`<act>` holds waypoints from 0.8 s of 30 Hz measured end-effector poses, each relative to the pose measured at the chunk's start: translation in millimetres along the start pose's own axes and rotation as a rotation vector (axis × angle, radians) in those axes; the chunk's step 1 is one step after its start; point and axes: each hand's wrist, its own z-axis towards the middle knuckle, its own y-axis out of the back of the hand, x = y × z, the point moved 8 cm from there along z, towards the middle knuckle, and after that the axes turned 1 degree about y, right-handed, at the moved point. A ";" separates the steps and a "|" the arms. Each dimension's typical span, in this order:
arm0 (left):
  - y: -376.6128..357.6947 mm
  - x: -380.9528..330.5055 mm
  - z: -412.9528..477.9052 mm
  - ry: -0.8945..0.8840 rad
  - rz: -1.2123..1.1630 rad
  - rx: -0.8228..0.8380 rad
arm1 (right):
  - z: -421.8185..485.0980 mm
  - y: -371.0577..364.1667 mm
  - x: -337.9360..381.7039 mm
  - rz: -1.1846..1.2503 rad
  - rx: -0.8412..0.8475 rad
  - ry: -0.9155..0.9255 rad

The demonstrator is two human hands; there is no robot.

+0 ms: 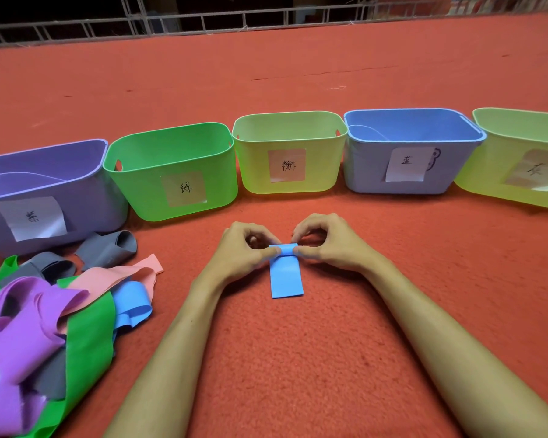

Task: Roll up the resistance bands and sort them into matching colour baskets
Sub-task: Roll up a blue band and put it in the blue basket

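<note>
Head view, how far along?
– Early. Left hand (247,248) & right hand (323,245) each pinch the rolled far end of a blue band (287,279). The rest lies flat on the carpet (298,358), near the blue basket (367,165).
Anything binned yet?
– None I can see, insides partly hidden. Pile of loose bands (29,327) at left, all unrolled.

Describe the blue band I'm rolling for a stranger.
On the red carpet, the left hand and right hand meet before the baskets. The blue band lies flat between them, far end rolled. The other blue band sits crumpled in the pile at left.
</note>
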 end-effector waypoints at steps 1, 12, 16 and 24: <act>-0.9 -0.9 -0.6 -0.001 -0.008 0.016 | 0.0 -0.2 0.0 -0.003 0.003 0.000; -6.1 -0.9 0.5 0.022 -0.040 0.128 | 1.7 -0.5 -2.6 -0.010 -0.004 -0.015; -5.1 -3.6 0.5 -0.005 -0.084 0.109 | 2.1 0.7 -0.8 -0.019 -0.011 -0.002; -6.1 -2.7 -0.8 0.027 -0.041 0.090 | 1.2 0.9 1.9 -0.016 0.027 0.003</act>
